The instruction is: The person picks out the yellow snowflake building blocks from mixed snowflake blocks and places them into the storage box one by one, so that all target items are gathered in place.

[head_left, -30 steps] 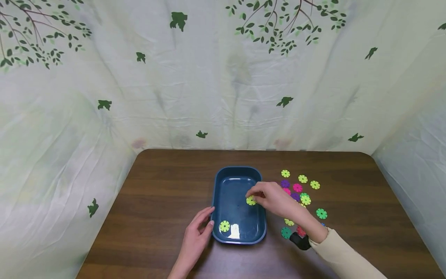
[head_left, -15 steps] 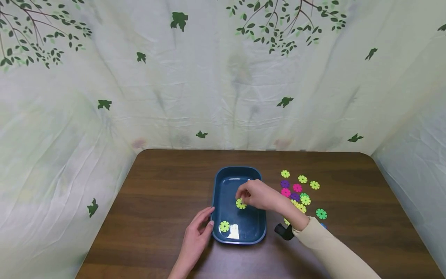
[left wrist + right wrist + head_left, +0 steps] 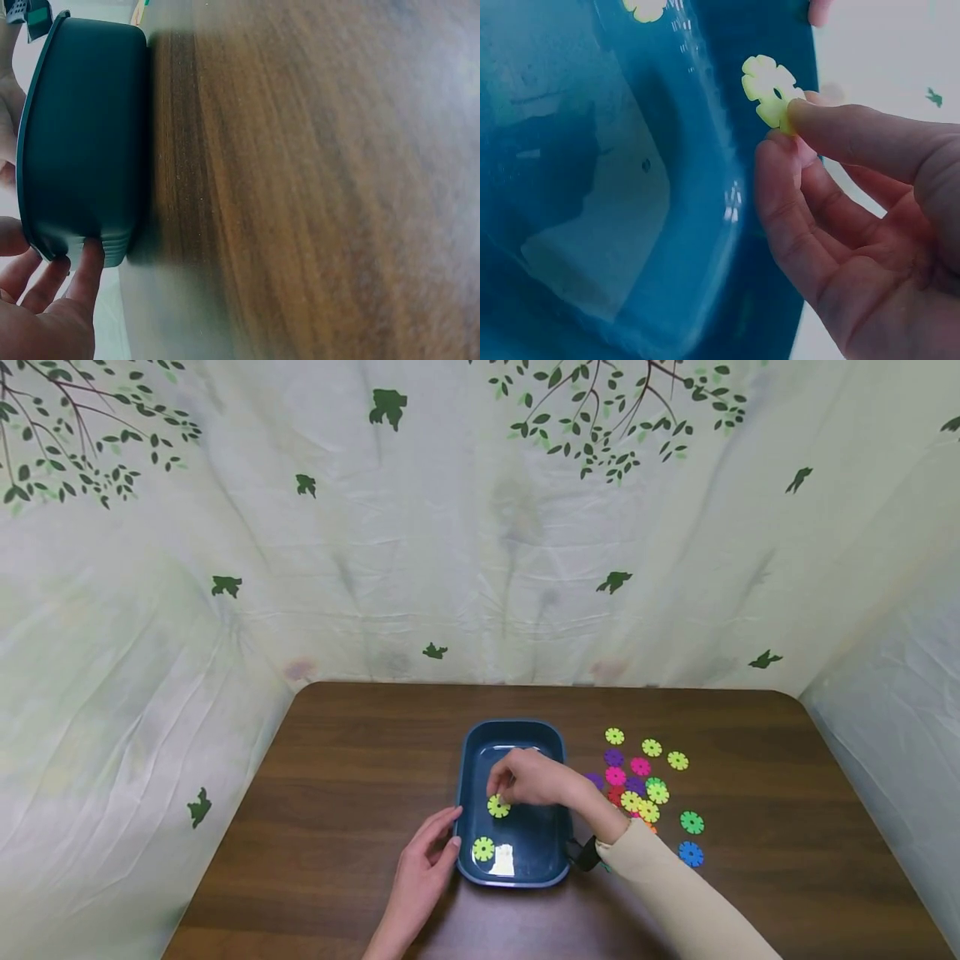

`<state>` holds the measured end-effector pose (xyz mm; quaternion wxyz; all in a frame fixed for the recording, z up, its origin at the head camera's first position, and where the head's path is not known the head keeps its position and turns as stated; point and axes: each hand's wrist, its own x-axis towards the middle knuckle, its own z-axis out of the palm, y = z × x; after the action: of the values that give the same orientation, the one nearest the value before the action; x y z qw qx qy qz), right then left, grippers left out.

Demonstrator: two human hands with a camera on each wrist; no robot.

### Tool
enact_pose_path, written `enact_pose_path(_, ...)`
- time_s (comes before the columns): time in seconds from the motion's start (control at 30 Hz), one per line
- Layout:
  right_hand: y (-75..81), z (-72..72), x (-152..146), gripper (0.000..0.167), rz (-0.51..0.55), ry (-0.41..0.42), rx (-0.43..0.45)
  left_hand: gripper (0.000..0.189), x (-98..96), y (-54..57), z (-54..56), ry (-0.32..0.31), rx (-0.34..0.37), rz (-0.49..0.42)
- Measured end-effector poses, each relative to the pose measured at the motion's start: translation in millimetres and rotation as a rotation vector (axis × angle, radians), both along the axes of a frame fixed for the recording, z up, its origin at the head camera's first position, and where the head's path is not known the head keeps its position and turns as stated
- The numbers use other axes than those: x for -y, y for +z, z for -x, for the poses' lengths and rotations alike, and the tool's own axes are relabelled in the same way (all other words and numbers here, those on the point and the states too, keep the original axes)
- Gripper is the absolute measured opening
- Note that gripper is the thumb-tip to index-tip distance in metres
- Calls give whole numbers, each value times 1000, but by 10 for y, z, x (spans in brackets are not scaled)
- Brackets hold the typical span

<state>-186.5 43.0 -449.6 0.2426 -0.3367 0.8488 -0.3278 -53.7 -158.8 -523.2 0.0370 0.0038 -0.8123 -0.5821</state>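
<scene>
Between thumb and fingertips my right hand [image 3: 534, 778] pinches a yellow notched flower-shaped disc [image 3: 498, 807], held above the blue tray [image 3: 536, 856]. The right wrist view shows this disc [image 3: 763, 81] tilted, with a small hole in its middle. Another yellow disc [image 3: 483, 849] lies on the tray floor near its front left corner. At the tray's left side, my left hand [image 3: 422, 870] touches the rim with relaxed, spread fingers. In the left wrist view, the fingers [image 3: 88, 274] rest against the tray's outer wall [image 3: 90, 127].
Right of the tray, a loose scatter of yellow, pink, purple, red, green and blue discs [image 3: 632, 801] lies on the brown wooden table [image 3: 360, 777]. My right forearm covers some. A blue disc [image 3: 691, 854] sits apart. Behind the table hangs a leaf-patterned cloth [image 3: 465, 543].
My right hand has moved left over the tray, carrying the pinched yellow disc closer to the tray's left side. The left hand stays at the rim.
</scene>
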Motion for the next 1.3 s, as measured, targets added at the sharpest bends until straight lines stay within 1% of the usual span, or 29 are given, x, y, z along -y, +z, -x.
enact_pose_path(0.1, -41, 36, 35, 12, 9, 13, 23, 39, -2, 0, -1, -1, 4, -5)
enact_pose_path(0.27, -105, 84, 88, 11, 11, -1, 62, 38, -2, 2, -2, -5, 15, -11)
enact_pose_path(0.47, -233, 134, 164, 10, 18, -5, 89, 38, -4, 17, -9, -6, 27, -24)
enact_pose_path(0.67, -308, 141, 241, 8, 9, -14, 148, 38, -5, 26, -14, -5, 31, -29)
enact_pose_path(0.8, -344, 129, 286, 8, -26, -11, 167, 38, -4, 12, -4, 0, 37, -13)
enact_pose_path(1.0, -374, 113, 336, 11, -94, -23, 168, 38, -2, 4, -1, 0, 47, -9)
enact_pose_path(1.1, -367, 112, 352, 12, -111, -31, 161, 38, -5, 14, -5, 0, 41, -26)
enact_pose_path(1.13, -364, 112, 354, 13, -115, -33, 159, 38, -16, 40, -7, 3, 44, -25)
enact_pose_path(1.3, -364, 103, 363, 13, -124, -42, 145, 39, -16, 32, -5, 2, 32, -33)
